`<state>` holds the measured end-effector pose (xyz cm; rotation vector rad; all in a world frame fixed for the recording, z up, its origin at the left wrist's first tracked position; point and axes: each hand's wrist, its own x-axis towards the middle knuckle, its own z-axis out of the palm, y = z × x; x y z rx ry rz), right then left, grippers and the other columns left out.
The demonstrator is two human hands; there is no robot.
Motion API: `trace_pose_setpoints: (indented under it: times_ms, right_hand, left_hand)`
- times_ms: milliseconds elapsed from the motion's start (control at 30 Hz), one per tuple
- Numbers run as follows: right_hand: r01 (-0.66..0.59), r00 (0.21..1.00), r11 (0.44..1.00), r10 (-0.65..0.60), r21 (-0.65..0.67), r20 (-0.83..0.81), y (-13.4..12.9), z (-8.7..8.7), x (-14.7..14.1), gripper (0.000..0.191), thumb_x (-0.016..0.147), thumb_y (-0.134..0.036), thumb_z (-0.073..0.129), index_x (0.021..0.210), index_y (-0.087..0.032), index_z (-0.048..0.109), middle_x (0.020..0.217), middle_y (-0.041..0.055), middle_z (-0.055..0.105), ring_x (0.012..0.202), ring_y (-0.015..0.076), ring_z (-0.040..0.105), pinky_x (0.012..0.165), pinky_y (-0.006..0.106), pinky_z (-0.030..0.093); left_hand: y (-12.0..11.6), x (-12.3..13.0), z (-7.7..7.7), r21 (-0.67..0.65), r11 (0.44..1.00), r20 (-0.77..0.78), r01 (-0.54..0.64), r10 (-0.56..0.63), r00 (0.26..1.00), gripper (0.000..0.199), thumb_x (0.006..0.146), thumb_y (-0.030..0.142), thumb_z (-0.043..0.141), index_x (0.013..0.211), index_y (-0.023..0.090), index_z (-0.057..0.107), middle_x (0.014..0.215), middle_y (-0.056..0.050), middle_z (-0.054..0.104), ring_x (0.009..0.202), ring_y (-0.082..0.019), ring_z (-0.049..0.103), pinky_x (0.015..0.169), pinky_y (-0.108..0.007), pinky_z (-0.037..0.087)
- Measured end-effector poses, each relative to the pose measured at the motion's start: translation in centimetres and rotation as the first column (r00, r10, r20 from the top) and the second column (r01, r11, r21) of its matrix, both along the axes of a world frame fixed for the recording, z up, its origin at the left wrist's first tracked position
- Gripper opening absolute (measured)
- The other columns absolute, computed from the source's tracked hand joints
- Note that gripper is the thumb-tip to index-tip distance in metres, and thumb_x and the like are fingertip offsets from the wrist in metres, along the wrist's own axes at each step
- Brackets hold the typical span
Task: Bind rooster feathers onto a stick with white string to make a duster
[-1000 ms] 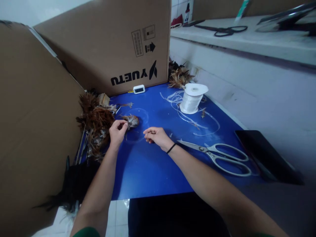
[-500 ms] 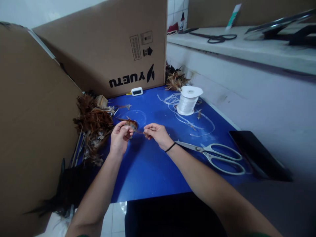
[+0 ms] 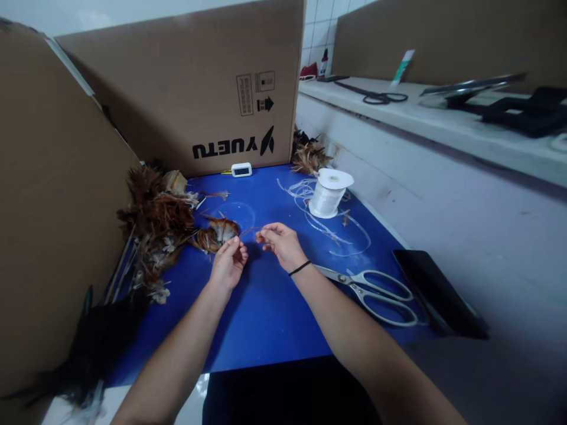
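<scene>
My left hand [image 3: 229, 260] is closed, thumb against fingers, pinching one end of a thin reddish-brown feather [image 3: 250, 229]. The feather's other end reaches the closed fingertips of my right hand [image 3: 280, 242], which wears a black band at the wrist. Just behind my left fingertips is a small bunch of brown and grey feathers [image 3: 218, 234]; I cannot tell whether it rests on the table or is partly held. Open-handled metal scissors [image 3: 370, 289] lie by my right forearm, their blade tips hidden behind it.
A big feather pile [image 3: 162, 221] and dark feathers [image 3: 104, 336] lie left. A white spool [image 3: 330, 192] with loose clear strips [image 3: 305, 189], a small white timer [image 3: 241, 170] and a black phone [image 3: 436, 289] are on the blue table [image 3: 270, 319]. A cardboard box [image 3: 177, 88] walls the back.
My left hand has come down and toward me, showing more of the feather bunch behind it. The thin feather between my hands shows at greater length. The whole view has shifted slightly.
</scene>
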<state>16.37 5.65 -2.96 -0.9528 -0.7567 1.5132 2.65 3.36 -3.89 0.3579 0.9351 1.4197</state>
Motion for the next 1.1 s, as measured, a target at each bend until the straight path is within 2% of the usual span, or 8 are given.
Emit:
trace_pose_setpoints:
  times_ms: [67,200,433,700,933,1100]
  right_hand:
    - [-0.003,1.0,1.0,0.003,0.004,0.003,0.1,0.0,0.1,0.022,0.057,-0.026,0.072,0.071,-0.016,0.059,0.069,0.0022,0.067,0.063,0.013,0.062,0.049,0.021,0.043]
    - [-0.082,0.997,0.997,0.083,0.011,-0.011,-0.1,0.0,0.3,0.024,0.059,-0.027,0.073,0.076,-0.016,0.058,0.066,0.0014,0.067,0.06,0.0122,0.061,0.05,0.021,0.042]
    - [-0.182,0.977,0.983,0.177,-0.033,-0.121,-0.6,-0.3,0.0,0.027,0.058,-0.029,0.076,0.076,-0.016,0.061,0.072,0.0031,0.068,0.065,0.0125,0.063,0.052,0.021,0.043]
    - [-0.161,0.958,0.987,0.152,-0.019,-0.243,-1.2,0.1,-0.9,0.023,0.055,-0.022,0.078,0.069,-0.016,0.061,0.065,0.0017,0.067,0.061,0.0117,0.062,0.05,0.02,0.043]
    - [-0.129,0.977,0.991,0.13,0.016,-0.168,-1.5,-1.4,-1.9,0.021,0.057,-0.026,0.077,0.068,-0.017,0.062,0.054,-0.0033,0.058,0.049,0.0088,0.054,0.048,0.023,0.043]
    - [-0.086,0.996,0.996,0.087,0.027,-0.008,-1.6,-1.1,-2.0,0.018,0.06,-0.029,0.074,0.065,-0.016,0.063,0.052,-0.0037,0.055,0.047,0.0082,0.052,0.045,0.021,0.039]
  left_hand:
    - [0.2,-0.3,-0.3,-0.024,1.0,0.014,0.003,-0.003,1.0,0.009,0.072,0.014,0.068,0.072,0.013,0.058,0.062,0.001,0.06,0.05,-0.005,0.056,0.047,-0.014,0.046]
    - [0.3,-0.5,-0.4,-0.053,0.998,0.014,0.018,-0.017,1.0,0.007,0.073,0.01,0.065,0.076,0.013,0.06,0.066,-0.001,0.064,0.053,-0.005,0.059,0.05,-0.014,0.049]
    - [-0.1,-0.3,-0.3,0.013,0.997,-0.01,0.073,-0.073,0.997,0.013,0.07,0.013,0.07,0.078,0.016,0.061,0.069,0.0,0.066,0.056,-0.006,0.061,0.052,-0.015,0.051]
    - [-0.4,0.1,-0.2,0.035,0.993,0.012,0.113,-0.113,0.993,0.017,0.066,0.014,0.073,0.076,0.015,0.06,0.069,0.001,0.064,0.057,-0.005,0.06,0.056,-0.015,0.05]
    - [-0.7,0.6,-0.6,0.098,0.98,-0.04,0.172,-0.169,0.985,0.019,0.064,0.018,0.076,0.077,0.014,0.063,0.06,0.003,0.058,0.055,-0.005,0.055,0.056,-0.016,0.047]
    - [-0.7,0.5,-0.7,0.097,0.98,-0.074,0.175,-0.168,0.983,0.02,0.063,0.019,0.076,0.077,0.014,0.063,0.061,0.002,0.059,0.056,-0.006,0.055,0.058,-0.019,0.047]
